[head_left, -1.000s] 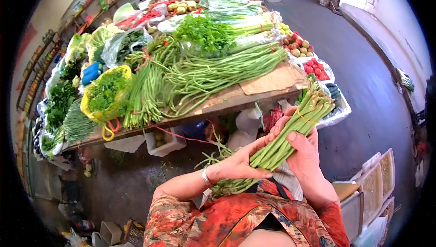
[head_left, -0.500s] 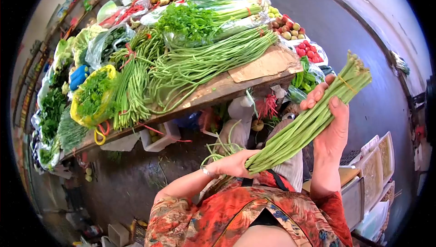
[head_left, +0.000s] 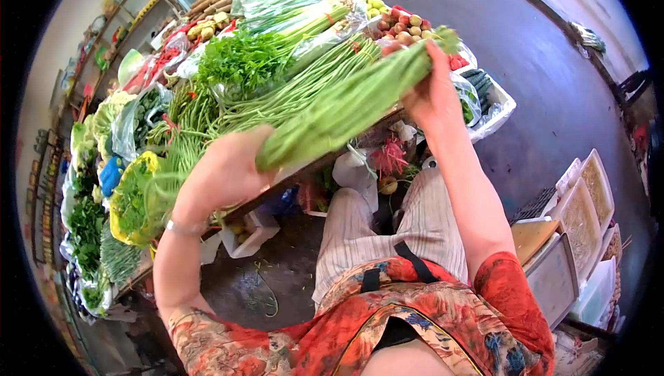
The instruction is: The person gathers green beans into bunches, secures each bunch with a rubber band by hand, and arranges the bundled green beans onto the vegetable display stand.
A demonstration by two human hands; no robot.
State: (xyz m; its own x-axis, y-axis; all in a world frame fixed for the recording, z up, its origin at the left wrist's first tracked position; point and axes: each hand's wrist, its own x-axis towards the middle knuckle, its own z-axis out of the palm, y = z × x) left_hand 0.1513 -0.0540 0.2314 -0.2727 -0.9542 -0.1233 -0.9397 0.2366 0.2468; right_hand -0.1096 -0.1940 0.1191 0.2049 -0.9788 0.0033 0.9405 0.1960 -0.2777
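Observation:
A bunch of long green beans, smeared by motion, stretches between my two hands over the near edge of the vegetable table. My left hand is wrapped round its lower left part, and loose bean ends trail out to the left of that hand. At the upper right, my right hand grips the bunch close to its stem ends. More long beans lie on the table just beyond the held bunch. Leafy celery-like greens rest behind them.
A yellow bag of greens sits at the table's left. Apples stand at the far right corner, near a white foam box. Below the table is a white bin. Stacked plastic trays stand at my right.
Both hands have moved up and forward, and leftward, carrying the long beans from in front of my body to over the table. My view has shifted slightly too.

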